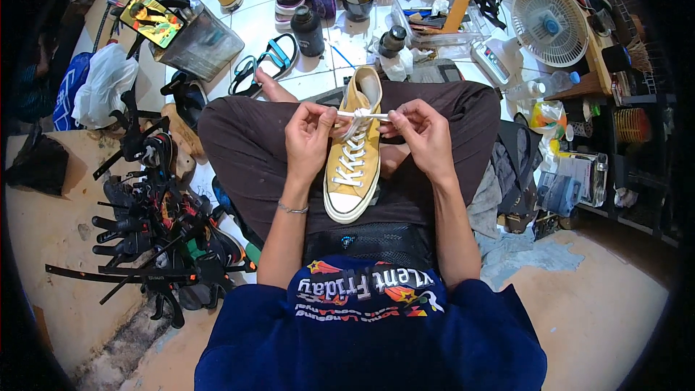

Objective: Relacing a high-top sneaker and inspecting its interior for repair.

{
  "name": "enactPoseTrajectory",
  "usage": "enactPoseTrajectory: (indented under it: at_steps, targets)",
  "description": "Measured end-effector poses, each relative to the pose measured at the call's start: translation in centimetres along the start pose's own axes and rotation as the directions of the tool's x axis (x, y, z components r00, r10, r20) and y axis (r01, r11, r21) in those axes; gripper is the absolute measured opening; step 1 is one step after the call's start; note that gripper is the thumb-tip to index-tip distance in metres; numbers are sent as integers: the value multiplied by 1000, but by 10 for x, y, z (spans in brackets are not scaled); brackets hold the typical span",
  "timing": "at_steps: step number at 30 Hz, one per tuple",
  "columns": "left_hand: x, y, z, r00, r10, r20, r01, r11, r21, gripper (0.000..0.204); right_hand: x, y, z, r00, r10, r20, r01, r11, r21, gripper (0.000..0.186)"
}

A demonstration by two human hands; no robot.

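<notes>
A yellow canvas sneaker (353, 152) with a white rubber toe cap rests between my crossed legs, its toe pointing toward me. White shoelace (351, 163) criss-crosses up its front to a knot near the top. On the left of the knot, my left hand (310, 132) pinches one end of the lace between thumb and fingers. My right hand (420, 132) pinches the other end on the opposite side. The lace runs taut and nearly level between the two hands, over the shoe's ankle opening.
Black bar clamps (159, 239) lie piled at left. Beyond my legs stand a dark bottle (308, 31), a blue-strapped sandal (279, 54), a clear plastic bin (434, 18) and a white fan (550, 25). A phone (152, 18) showing a video leans on a metal can (199, 43).
</notes>
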State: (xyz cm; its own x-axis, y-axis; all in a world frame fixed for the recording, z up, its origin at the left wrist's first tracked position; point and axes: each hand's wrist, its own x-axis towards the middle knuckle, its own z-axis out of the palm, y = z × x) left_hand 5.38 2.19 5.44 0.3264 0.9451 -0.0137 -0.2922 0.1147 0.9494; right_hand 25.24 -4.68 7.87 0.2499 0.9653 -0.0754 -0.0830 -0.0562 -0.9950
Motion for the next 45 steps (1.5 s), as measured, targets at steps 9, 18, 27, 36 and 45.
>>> enactPoseTrajectory:
  at_steps: [9,18,27,36,45]
  targets:
    - [33,42,-16,930,-49,365,-72,948,311,24,13,-21,-2,995,-33,97,32,999,13,33]
    - [49,62,-14,840,-230,492,-184,733,655,15,15,-41,-15,931,-161,326,345,677,-650,19]
    - [43,65,-21,895,-77,439,-268,693,669,11,15,-48,-19,946,-172,276,302,782,-546,14]
    - [27,60,-18,892,-56,448,-306,655,691,11,-1,-57,-19,919,-176,352,375,660,-651,11]
    - [36,55,-23,876,33,481,-391,633,668,15,6,-52,-7,884,-129,449,437,571,-695,16]
